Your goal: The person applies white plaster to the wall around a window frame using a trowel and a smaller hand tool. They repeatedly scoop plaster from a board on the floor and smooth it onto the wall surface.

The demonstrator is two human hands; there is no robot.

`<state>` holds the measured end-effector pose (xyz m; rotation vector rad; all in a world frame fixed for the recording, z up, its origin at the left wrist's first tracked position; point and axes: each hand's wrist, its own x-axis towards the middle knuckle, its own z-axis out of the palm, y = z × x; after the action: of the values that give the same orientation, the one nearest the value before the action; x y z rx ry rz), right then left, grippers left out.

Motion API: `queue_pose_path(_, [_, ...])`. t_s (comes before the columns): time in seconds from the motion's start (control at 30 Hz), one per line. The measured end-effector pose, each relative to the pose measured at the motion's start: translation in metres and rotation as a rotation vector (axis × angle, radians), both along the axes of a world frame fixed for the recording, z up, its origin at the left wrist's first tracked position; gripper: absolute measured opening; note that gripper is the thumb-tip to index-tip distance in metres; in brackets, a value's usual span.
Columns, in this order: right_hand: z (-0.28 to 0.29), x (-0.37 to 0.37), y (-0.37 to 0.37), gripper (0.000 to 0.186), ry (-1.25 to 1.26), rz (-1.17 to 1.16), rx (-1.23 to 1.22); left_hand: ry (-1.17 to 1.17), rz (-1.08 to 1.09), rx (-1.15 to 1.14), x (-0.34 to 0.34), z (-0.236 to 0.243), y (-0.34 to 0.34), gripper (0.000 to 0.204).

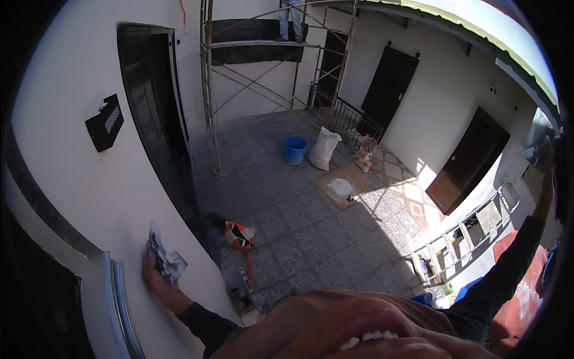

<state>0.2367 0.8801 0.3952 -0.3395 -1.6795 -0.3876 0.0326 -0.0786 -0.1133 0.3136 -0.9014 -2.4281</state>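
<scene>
At the lower left my left hand grips a wide metal plastering blade smeared with white and grey paste, held beside the white wall. My right arm reaches up along the right edge, where my right hand is small and partly lost in the rim beside a grey, smeared surface. What it holds, if anything, I cannot make out.
Scaffolding carries a person, seen by legs. On the tiled floor stand a blue bucket, sacks, powder on a board and an orange-and-black item. A ladder is at the lower right.
</scene>
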Motion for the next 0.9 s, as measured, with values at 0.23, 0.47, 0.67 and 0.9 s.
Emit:
queue_pose_path(0.23, [-0.368,-0.201,-0.211,0.057,-0.022,1.37,-1.4,0.008,0.104,0.041,0.002,-0.006,0.021,0.051])
queue_pose_path(0.47, [-0.608,-0.256,-0.401,0.041,-0.466,1.426,-2.692,-0.085,0.156,0.233,0.043,-0.024,0.114,0.045])
queue_pose_path(0.67, [-0.591,-0.302,-0.47,0.039,-0.974,1.728,-2.819,0.069,0.078,0.418,0.077,-0.03,0.179,0.031])
queue_pose_path(0.9, [-0.53,-0.312,-0.524,0.042,-1.382,2.028,-2.408,0.055,0.269,0.4,0.097,0.013,0.215,0.036])
